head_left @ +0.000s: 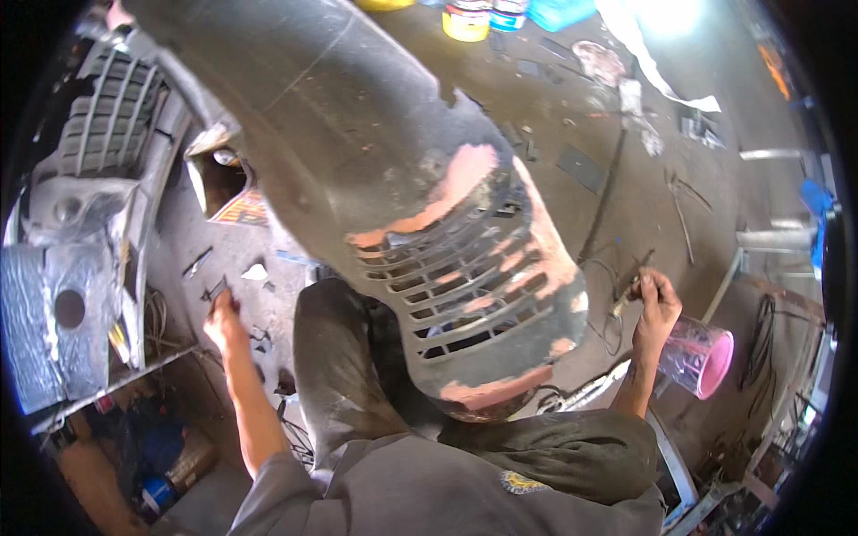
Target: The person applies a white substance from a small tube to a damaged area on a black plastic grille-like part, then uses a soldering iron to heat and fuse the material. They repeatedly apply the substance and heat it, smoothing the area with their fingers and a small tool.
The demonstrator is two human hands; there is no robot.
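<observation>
A large dark plastic vehicle panel [357,116] slants across my lap. Its slatted grille end [456,295] has pink filler patches along the edges and over some slats. Left of the panel, my left hand [225,323] is low over the floor, with its fingers closed on a small dark flat piece [215,290]. On the other side, my right hand [659,308] is closed round a slim tool with a brassy end [618,308]; its exact kind is unclear. Neither hand touches the panel.
A clear tub with pink inside [702,357] is beside my right wrist. An open carton [223,183] and dark scraps [260,339] lie on the left. Cans [466,20] stand at the back. A thin cable [603,223] crosses the floor at right; metal frames [778,286] border it.
</observation>
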